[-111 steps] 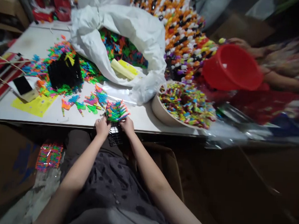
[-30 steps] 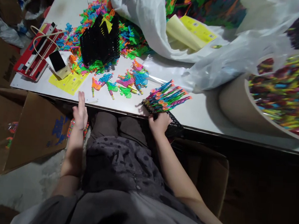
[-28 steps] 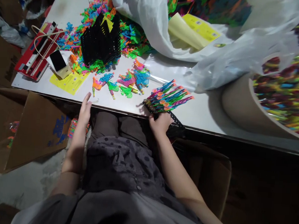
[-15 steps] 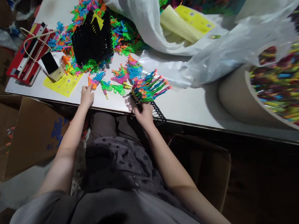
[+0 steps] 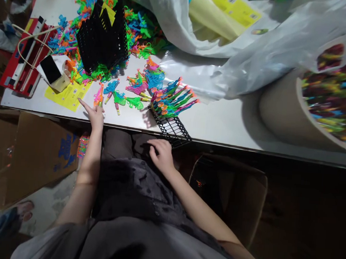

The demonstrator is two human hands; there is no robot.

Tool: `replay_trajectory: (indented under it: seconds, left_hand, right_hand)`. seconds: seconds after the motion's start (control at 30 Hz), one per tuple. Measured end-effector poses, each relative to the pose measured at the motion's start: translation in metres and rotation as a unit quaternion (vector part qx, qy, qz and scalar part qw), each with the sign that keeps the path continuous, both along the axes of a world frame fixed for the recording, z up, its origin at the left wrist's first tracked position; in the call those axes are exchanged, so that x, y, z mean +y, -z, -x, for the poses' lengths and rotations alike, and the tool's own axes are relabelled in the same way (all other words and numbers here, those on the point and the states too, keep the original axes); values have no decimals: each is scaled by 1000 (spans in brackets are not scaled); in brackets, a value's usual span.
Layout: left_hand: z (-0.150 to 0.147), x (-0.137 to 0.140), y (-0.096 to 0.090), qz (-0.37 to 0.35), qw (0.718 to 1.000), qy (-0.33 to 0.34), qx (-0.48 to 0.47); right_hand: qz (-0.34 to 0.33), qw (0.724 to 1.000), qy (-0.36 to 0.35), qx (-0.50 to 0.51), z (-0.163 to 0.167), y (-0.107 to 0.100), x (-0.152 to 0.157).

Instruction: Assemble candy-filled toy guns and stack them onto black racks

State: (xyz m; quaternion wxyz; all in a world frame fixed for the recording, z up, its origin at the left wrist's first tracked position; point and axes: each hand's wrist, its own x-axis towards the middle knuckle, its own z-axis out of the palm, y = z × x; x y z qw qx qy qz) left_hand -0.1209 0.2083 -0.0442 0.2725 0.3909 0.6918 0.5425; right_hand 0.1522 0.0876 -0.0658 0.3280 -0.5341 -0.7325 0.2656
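My left hand (image 5: 96,117) is over the table's front edge, one finger stretched out to the left. Its other fingers are closed on the lower end of a small pink and orange plastic toy (image 5: 99,95). Just right of it lie a blue plastic piece (image 5: 111,86) and green plastic pieces (image 5: 134,102). My right hand (image 5: 161,154) is in front of the table edge with fingers loosely apart, holding nothing. Beyond it, a black plastic rack (image 5: 174,130) overhangs the edge slightly. A row of colourful toys with orange tips (image 5: 174,100) stands in its far part.
Behind stands a black basket (image 5: 102,43) amid a heap of colourful plastic pieces (image 5: 141,28). A red sealer-like device (image 5: 26,58) and a phone (image 5: 50,69) are at left. A white bag (image 5: 173,28) and a large tub (image 5: 283,101) occupy the right. Cardboard boxes (image 5: 39,160) stand below.
My right hand has let go of the black rack and drawn back toward my body. My left hand has shifted slightly, one finger now extended, with the pink and orange toy turned more upright.
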Motion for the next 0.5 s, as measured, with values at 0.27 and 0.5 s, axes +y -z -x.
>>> replay_trajectory:
  seconds: [0.27,0.5]
  left_hand:
    - [-17,-14,-22,27,996,44,-68]
    - [-28,-38,-41,-15,977,117,-181]
  right_hand:
    - [57,993,-96,33,20,10,-9]
    - [45,990,-129,39,62,-3,58]
